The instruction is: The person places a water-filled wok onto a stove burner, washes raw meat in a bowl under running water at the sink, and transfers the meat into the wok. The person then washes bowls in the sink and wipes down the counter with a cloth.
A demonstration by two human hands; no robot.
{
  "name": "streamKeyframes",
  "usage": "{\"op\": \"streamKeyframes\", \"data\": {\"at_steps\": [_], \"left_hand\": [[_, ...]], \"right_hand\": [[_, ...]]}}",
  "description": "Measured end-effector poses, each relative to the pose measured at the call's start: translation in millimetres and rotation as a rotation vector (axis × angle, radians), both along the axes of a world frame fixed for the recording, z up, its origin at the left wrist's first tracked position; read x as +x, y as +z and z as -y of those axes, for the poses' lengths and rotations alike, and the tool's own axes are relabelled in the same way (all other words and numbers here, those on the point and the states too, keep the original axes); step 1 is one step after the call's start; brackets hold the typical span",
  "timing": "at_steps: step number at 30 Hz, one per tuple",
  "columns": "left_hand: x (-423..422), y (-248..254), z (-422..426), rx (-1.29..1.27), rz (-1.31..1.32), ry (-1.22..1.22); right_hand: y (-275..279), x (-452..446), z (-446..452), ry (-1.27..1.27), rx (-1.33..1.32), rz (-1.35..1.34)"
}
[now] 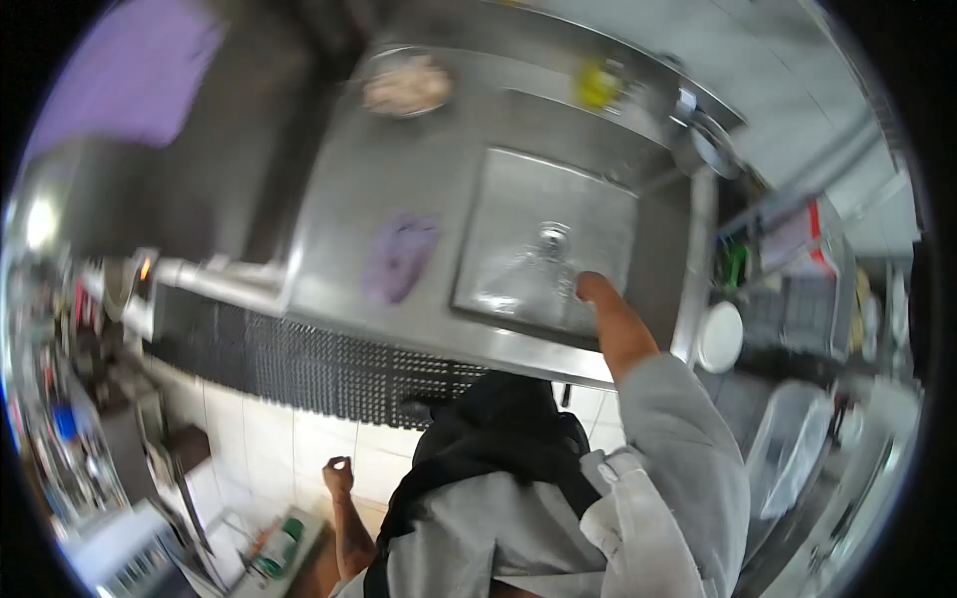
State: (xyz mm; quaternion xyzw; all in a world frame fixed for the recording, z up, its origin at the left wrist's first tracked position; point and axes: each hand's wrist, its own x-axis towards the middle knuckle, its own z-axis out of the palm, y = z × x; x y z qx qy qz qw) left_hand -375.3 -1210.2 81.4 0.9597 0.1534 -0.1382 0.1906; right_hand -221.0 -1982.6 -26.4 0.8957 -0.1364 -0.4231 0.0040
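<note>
My right hand (591, 288) is over the right part of a steel sink basin (518, 209), near the drain (553, 237). It is small and blurred, and its fingers cannot be made out. Low beside my body, above the tiled floor, my left hand (340, 475) has its fingers curled in a loose ring with nothing seen in them. A purple cloth or glove (401, 259) lies on the steel counter (344, 204) left of the basin. Farther back on the counter stands a bowl of pale pieces (407, 86), perhaps food.
Behind the basin is a yellow item (598, 84). Metal pots (706, 148) stand at the back right corner. A white round lid or container (720, 337) is right of the sink, with a clear plastic bin (790, 448) below. A black perforated mat (299, 359) runs along the counter's front.
</note>
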Motion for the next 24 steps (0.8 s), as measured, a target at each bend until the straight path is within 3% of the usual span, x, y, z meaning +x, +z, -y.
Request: {"op": "streamKeyframes", "data": {"at_steps": [1, 2, 3, 4, 5, 6, 7, 8, 9, 12, 14, 16, 18, 20, 22, 24], "left_hand": [[-39, -19, -25, -0.021, -0.035, 0.085], [-80, -28, -44, -0.044, -0.053, 0.207], [-112, -23, -49, -0.076, -0.163, 0.406], [-141, -15, -53, -0.129, -0.263, 0.617], [-180, -39, -74, -0.08, -0.207, 0.552], [-195, -38, -89, -0.01, -0.454, 0.369], [-221, -72, -109, 0.058, -0.493, 0.368], [-228, -74, -122, 0.054, -0.506, 0.424], [-242, -86, -140, -0.002, -0.491, 0.464], [-240, -84, -200, -0.079, -0.366, 0.644], [-222, -73, -243, -0.067, -0.234, 0.656], [-198, -33, -281, -0.089, -0.003, 0.854], [-172, -11, -350, -0.181, 0.138, 0.965], [-157, -8, -410, -0.091, 0.296, 0.942], [-147, 5, -463, 0.035, 0.37, 0.982], [-156, 13, -523, 0.127, 0.376, 1.035]], "right_hand": [[-71, -7, 11, 0.053, 0.238, 0.231], [7, 8, -28, -0.586, 0.419, 0.153], [-9, 5, -30, -0.039, 0.343, 0.426], [21, 7, -55, -0.348, 0.434, 0.683], [59, 23, -69, -0.199, 0.332, 0.579], [93, 39, -102, -0.062, 0.076, 0.631], [134, 36, -131, -0.195, 0.299, 0.958], [144, 64, -172, -0.045, 0.399, 1.173], [170, 78, -213, -0.184, 0.392, 1.151], [185, 123, -362, 0.159, 0.663, 1.122], [265, 102, -519, 0.277, 0.639, 0.727], [206, 113, -572, 0.404, 0.889, 0.613], [142, 127, -616, 0.469, 0.863, 0.391], [109, 123, -645, 0.115, 0.712, -0.054], [38, 158, -640, 0.356, 0.535, -0.56], [30, 153, -671, 0.448, 0.314, -0.582]]}}
